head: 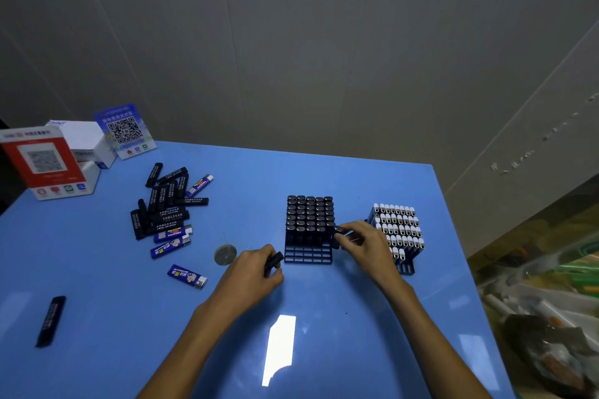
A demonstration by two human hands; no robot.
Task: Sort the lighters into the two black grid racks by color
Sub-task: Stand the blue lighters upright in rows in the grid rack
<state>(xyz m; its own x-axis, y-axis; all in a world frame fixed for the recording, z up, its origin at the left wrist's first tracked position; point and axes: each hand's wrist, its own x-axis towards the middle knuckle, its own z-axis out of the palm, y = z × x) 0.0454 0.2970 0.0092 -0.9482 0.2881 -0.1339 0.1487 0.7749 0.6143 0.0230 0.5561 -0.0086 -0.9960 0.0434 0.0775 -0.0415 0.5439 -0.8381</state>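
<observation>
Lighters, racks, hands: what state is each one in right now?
Black-lighter rack: mostly filled, front rows empty.
Blue-lighter rack: nearly full.
Loose pile of lighters: unsorted, lying flat.
Lone black lighter: flat, near table edge.
Left hand: grips a black lighter.
Right hand: pinches a black lighter at the rack.

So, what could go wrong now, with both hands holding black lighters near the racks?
1. The right hand works between both racks; it may bump the blue rack, which looks tilted.
2. The left hand may push the black rack while inserting its lighter.
</observation>
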